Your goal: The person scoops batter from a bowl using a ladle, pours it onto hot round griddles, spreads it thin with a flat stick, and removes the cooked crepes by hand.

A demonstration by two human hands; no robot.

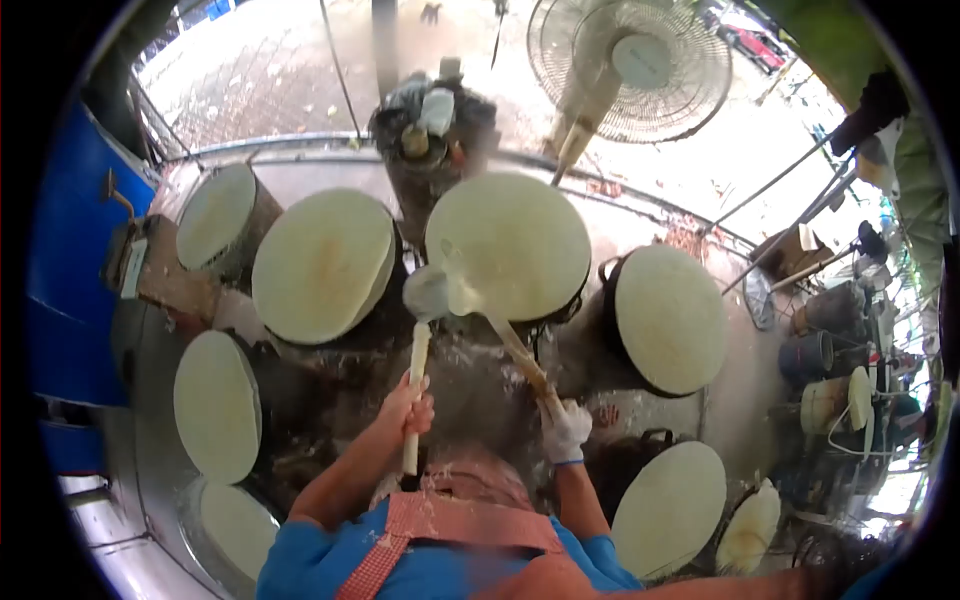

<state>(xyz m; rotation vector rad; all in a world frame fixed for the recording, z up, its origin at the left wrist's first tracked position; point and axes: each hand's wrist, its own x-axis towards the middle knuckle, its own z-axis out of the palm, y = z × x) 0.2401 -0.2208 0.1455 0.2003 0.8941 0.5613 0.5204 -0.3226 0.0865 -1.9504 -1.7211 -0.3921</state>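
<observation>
My left hand (405, 407), bare, is closed around the pale handle of a ladle-like tool (421, 350) with a rounded grey head. My right hand (566, 430) wears a white glove and grips the wooden handle of a second tool (514, 350). A pale, wet-looking coating covers that tool's far end. Both tool heads meet or nearly meet at the lower left rim of a large round pan (510, 240), which has a pale, flat, cream-green surface. To the left of this pan sits another wide pan with a pale round top (322, 265).
More pale-topped round pans stand around me, at right (670, 320), lower right (668, 510) and left (217, 405). Ahead is a bin (425, 170) heaped with bags. A standing fan (640, 65) is beyond it. Blue barrels (75, 260) line the left side.
</observation>
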